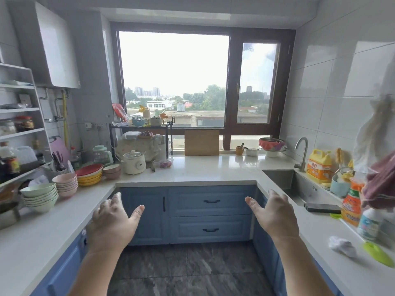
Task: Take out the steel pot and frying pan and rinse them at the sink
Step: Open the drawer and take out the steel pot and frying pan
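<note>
— Both hands are up and holding nothing: the left hand (112, 223) and right hand (274, 214) hang spread-fingered, well apart, over the floor before the blue cabinets (210, 214). Where are the pot and pan?

— Neither shows — probably behind a cabinet door (147, 214) or in a drawer (210, 201), though that is a guess.

— The risks?

— Searching the wrong compartment. On the left counter (42, 231), stacked bowls (40, 196) sit near the edge; a swung pan could clip them. By the sink (299, 186), crowded bottles (351, 207) could topple.
</note>
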The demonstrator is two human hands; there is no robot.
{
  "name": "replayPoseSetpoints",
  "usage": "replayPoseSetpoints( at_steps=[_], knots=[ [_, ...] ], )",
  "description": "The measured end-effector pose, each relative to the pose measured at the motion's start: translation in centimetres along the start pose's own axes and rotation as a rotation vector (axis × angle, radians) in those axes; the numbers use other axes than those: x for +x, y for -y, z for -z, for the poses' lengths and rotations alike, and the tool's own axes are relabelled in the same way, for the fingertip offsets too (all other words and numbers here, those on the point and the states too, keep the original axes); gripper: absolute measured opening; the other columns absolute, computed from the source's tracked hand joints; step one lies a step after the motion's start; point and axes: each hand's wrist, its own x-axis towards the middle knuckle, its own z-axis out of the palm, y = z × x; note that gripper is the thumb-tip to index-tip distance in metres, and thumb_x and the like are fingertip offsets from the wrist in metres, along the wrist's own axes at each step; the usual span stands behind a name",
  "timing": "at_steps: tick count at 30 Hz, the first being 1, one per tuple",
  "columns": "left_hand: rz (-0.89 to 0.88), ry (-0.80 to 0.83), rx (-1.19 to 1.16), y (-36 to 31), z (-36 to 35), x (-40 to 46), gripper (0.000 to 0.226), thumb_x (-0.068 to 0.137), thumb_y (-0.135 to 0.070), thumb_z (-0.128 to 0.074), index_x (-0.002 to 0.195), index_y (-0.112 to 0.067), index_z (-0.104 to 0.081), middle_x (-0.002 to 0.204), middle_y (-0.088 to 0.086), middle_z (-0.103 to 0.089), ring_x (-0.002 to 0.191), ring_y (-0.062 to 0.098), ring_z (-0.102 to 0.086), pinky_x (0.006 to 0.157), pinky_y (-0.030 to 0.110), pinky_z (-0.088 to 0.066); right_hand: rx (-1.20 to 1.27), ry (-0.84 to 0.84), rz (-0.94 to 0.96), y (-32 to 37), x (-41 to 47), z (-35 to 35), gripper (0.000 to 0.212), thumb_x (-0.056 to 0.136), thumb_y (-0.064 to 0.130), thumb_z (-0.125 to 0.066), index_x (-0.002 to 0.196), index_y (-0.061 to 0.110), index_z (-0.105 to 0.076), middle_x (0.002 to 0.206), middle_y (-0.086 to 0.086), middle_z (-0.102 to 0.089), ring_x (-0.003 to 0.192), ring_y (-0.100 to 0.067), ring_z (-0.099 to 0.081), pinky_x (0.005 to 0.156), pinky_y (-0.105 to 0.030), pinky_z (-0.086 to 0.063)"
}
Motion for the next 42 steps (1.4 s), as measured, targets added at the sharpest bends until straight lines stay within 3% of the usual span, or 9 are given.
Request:
replayPoseSetpoints(
  at_steps=[4,9,13,25,36,42],
  knots=[
    [-0.007,0.021,-0.004,-1.1,-3.3,6.1,0.081,0.090,-0.065,-0.042,0.151,-0.014,-0.025,0.149,0.011,-0.040,0.136,0.030,-0.038,0.104,0.045,-0.041,-0.003,0.007,-0.009,1.5,4.8,-3.8,0.064,0.085,0.057,-0.060,0.120,0.004,-0.053,0.123,-0.016,-0.054,0.114,-0.033,-0.052,0.090,-0.039,-0.047],
    [-0.043,0.024,0.022,-3.5,-6.5,14.9,0.081,0.091,-0.066,-0.040,0.152,-0.015,-0.024,0.149,0.009,-0.040,0.136,0.028,-0.038,0.105,0.041,-0.039,0.026,-0.003,-0.032,4.3,12.3,-8.2,0.071,0.086,0.057,-0.060,0.128,0.002,-0.050,0.128,-0.018,-0.052,0.117,-0.035,-0.053,0.094,-0.040,-0.046],
    [-0.075,0.019,0.035,-5.4,-9.5,21.3,0.082,0.091,-0.067,-0.040,0.153,-0.016,-0.023,0.152,0.009,-0.038,0.138,0.029,-0.037,0.107,0.042,-0.039,0.037,-0.016,-0.047,5.5,17.9,-12.3,0.067,0.085,0.060,-0.060,0.122,0.004,-0.053,0.121,-0.017,-0.055,0.112,-0.035,-0.054,0.091,-0.042,-0.048],
    [-0.088,0.102,0.047,-12.9,-21.0,34.2,0.078,0.093,-0.063,-0.041,0.153,-0.015,-0.024,0.150,0.009,-0.038,0.138,0.028,-0.036,0.105,0.042,-0.037,-0.022,-0.006,-0.095,2.6,32.4,-22.4,0.060,0.084,0.059,-0.060,0.107,0.003,-0.056,0.110,-0.017,-0.057,0.101,-0.035,-0.057,0.084,-0.041,-0.050],
    [0.024,0.127,-0.009,-23.0,-31.8,46.3,0.078,0.093,-0.061,-0.044,0.153,-0.014,-0.025,0.152,0.010,-0.036,0.138,0.030,-0.034,0.109,0.042,-0.033,0.012,0.055,-0.050,0.5,51.1,-31.1,0.056,0.088,0.052,-0.061,0.109,0.000,-0.054,0.109,-0.020,-0.056,0.099,-0.038,-0.056,0.082,-0.042,-0.048],
    [0.100,0.114,0.020,-24.5,-37.9,50.6,0.076,0.094,-0.058,-0.045,0.152,-0.013,-0.026,0.152,0.011,-0.036,0.140,0.029,-0.032,0.108,0.044,-0.034,0.042,0.111,-0.023,-0.8,57.2,-38.3,0.064,0.090,0.048,-0.060,0.128,-0.003,-0.048,0.121,-0.022,-0.053,0.110,-0.038,-0.052,0.088,-0.043,-0.046]
  ],
)
